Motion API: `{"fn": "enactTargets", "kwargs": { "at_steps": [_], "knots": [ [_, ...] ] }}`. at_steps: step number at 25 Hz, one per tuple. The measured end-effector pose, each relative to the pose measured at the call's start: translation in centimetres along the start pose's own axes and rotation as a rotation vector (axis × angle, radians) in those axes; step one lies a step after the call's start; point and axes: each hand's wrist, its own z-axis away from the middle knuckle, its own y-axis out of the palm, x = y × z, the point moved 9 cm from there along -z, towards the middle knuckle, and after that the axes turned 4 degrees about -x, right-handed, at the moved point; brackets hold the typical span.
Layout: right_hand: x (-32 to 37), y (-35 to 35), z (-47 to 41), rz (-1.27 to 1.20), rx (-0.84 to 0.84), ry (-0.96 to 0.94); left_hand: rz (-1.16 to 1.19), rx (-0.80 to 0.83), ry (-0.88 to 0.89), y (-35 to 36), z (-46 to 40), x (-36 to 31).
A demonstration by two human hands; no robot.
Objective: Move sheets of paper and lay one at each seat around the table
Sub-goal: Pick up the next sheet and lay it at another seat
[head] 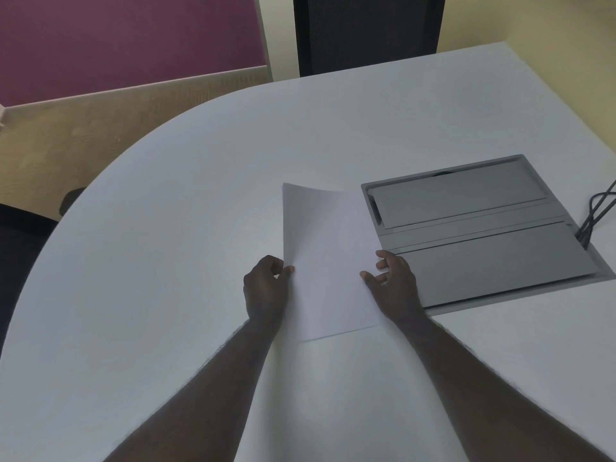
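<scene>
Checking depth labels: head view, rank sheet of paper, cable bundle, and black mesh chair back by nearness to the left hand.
From the left hand:
1. Sheet of paper: touching, pinched at its left edge, centre of the white table.
2. Cable bundle: far right, beside the grey cable hatch.
3. Black mesh chair back: beyond the table's far edge, top centre.
</scene>
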Motion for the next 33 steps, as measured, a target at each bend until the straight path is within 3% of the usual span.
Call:
{"fn": "enactTargets", "kwargs": {
  "at_steps": [7,15,20,33],
  "knots": [
    [0.2,-0.1,0.3,0.008,-0.005,-0.003,-0.042,-0.071,0.113,-0.6,0.3,-1.2],
    [0.9,-1.7,-0.7,0.038,-0.116,0.026,0.27,-0.02,0.046,-1.5,0.3,0.4],
    [0.5,-0.5,-1.3,-0.155,0.049,0.208,0.471,0.039,-0.067,-2.9,0.4,2.4],
    [9.5,-0.7,2.5,-0.329,0.077,0.066,0.609,-0.036,-0.062,-11.9,2.8,1.5]
  ]
}}
